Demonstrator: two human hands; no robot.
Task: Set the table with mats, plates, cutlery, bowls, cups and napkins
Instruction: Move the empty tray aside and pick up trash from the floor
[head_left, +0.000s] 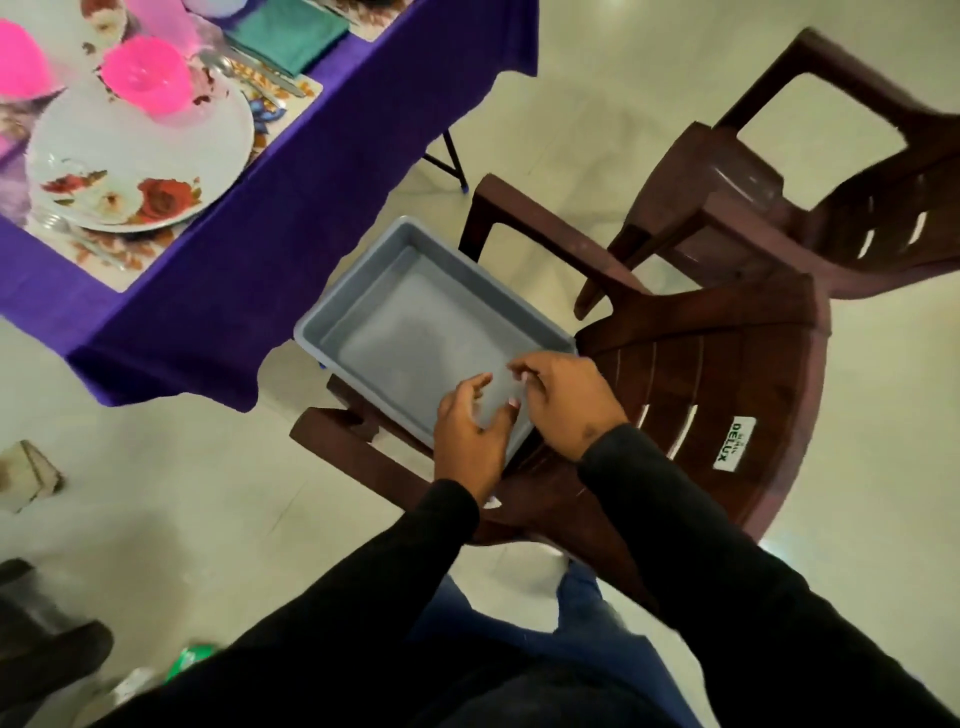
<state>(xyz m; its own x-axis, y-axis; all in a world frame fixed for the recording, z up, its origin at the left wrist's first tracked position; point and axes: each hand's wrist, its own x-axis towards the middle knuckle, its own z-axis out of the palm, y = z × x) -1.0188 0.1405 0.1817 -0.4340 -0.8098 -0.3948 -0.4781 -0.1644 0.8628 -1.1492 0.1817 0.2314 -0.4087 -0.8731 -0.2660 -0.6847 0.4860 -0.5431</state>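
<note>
While grey tray (363, 301) sits on brown plastic chair (701, 395), left hand (470, 426) and right hand (566, 400) hover over near corner, fingers loosely spread, gripping nothing. Floral plate (130, 156), pink bowl (148, 78), green napkin (291, 31) on purple-clothed table (234, 249).

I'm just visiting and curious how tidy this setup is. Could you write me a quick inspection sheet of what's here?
Surface: table under a purple cloth, upper left.
Job's things: flowered plate on a patterned mat; pink bowl on the plate; cutlery; green napkin.
Clutter: grey tray, empty, on a brown chair.
Grippers: left hand and right hand over the tray, holding nothing visible.
Cables: nothing seen.
Surroundings: pale floor; second brown chair.
</note>
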